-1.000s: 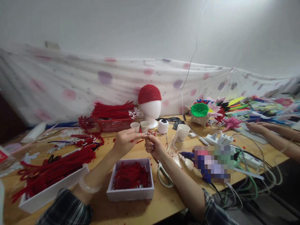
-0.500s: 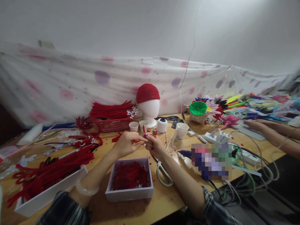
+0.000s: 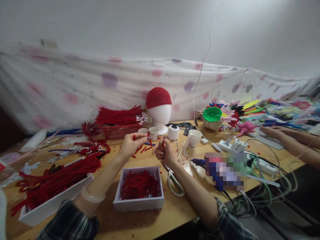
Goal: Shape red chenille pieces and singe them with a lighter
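Note:
My left hand [image 3: 132, 146] pinches a short red fuzzy stem [image 3: 149, 139] upright between thumb and fingertips; a small pale spot shows on it. To its right, my right hand [image 3: 167, 152] is closed around a lighter [image 3: 161, 145], with the thumb up near its top. The two hands are a little apart above the table. Several short red pieces [image 3: 143, 149] lie on the wood just behind them. Below the hands stands a white box [image 3: 138, 206] filled with short red fuzzy pieces [image 3: 140, 184].
Scissors [image 3: 176, 186] lie right of the box. Behind are a foam head with a red cap [image 3: 158, 97], paper cups [image 3: 194, 138], and a red basket [image 3: 120, 132] of stems. Left is a long box [image 3: 57, 200]. Right are power strips [image 3: 225, 146] and another person's hands [image 3: 272, 131].
My hands have come apart: the left has drawn back leftward with the red stem, and the right has turned, still gripping the lighter. The short red pieces behind show more clearly.

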The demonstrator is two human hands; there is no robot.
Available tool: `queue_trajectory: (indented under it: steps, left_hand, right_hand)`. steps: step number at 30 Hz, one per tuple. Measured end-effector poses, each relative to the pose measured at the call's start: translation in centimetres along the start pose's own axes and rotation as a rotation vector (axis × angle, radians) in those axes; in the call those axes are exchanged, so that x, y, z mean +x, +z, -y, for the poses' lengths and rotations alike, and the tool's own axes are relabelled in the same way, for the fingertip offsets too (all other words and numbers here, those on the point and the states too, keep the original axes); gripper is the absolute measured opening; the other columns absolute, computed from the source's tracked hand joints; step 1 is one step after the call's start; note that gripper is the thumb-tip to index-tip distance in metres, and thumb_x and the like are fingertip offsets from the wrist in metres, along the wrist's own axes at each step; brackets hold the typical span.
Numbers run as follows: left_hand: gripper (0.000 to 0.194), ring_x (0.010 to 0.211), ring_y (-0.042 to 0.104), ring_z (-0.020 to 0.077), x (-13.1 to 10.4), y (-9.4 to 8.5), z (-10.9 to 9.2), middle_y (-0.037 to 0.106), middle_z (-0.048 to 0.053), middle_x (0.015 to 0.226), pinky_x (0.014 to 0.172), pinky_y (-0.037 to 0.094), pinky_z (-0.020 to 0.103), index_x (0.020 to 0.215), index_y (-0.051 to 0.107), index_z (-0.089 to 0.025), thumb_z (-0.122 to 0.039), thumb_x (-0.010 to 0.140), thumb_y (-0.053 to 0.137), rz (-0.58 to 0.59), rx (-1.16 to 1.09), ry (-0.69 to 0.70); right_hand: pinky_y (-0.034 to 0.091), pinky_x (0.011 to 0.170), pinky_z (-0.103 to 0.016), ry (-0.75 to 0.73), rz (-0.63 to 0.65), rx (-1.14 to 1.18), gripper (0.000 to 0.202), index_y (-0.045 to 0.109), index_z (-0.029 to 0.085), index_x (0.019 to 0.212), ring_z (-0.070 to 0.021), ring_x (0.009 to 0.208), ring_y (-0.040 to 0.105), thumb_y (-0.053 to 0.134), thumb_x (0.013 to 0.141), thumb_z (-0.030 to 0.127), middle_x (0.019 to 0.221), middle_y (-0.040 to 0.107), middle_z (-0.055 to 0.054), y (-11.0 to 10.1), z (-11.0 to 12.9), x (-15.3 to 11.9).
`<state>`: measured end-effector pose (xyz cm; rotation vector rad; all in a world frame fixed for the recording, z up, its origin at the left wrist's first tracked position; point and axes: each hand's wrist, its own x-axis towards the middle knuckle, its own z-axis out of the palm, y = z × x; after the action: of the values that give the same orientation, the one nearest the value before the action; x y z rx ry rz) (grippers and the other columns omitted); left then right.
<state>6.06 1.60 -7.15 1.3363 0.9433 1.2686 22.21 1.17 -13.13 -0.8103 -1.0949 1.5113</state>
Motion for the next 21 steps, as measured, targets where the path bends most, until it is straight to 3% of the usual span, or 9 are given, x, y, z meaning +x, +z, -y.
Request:
queue_trajectory:
  steps: [2,5,11,21]
  left_hand:
    - [0.044,0.044,0.032,0.0046,-0.1,0.1,-0.1,0.058,-0.002,0.051,0.043,0.022,0.021,0.07,0.077,-0.014,-0.046,0.042,0.089,-0.069,-0.03,0.061]
    - [0.04,0.047,0.039,0.0069,-0.2,0.4,0.1,0.061,-0.001,0.055,0.046,0.03,0.022,0.069,0.078,-0.015,-0.047,0.046,0.087,-0.131,-0.024,0.132]
    - [0.037,0.045,0.032,0.006,-0.4,0.6,0.9,0.047,-0.006,0.046,0.045,0.025,0.022,0.074,0.08,-0.015,-0.046,0.055,0.085,-0.127,0.03,0.201]
    - [0.035,0.048,0.038,0.0078,-0.2,0.6,1.0,0.055,-0.003,0.05,0.047,0.03,0.023,0.073,0.08,-0.015,-0.045,0.055,0.085,-0.126,0.03,0.208]
  right_hand:
    - [0.007,0.037,-0.021,0.063,-0.021,-0.017,0.058,0.041,0.021,0.048,-0.0051,0.036,0.01,0.043,0.076,0.072,0.037,0.02,0.009,-0.1,-0.2,0.2]
    - [0.007,0.036,-0.02,0.115,-0.034,-0.039,0.051,0.041,0.021,0.048,-0.0051,0.034,0.01,0.039,0.08,0.06,0.036,0.021,0.008,0.2,-0.4,0.2]
    - [0.007,0.034,-0.019,0.181,-0.018,-0.073,0.046,0.04,0.021,0.049,-0.0049,0.033,0.009,0.036,0.083,0.052,0.038,0.02,0.009,1.5,-0.1,-0.3]
    - [0.008,0.034,-0.018,0.185,-0.005,-0.082,0.046,0.039,0.021,0.05,-0.0054,0.034,0.009,0.032,0.087,0.047,0.038,0.02,0.009,1.6,0.3,-0.5]
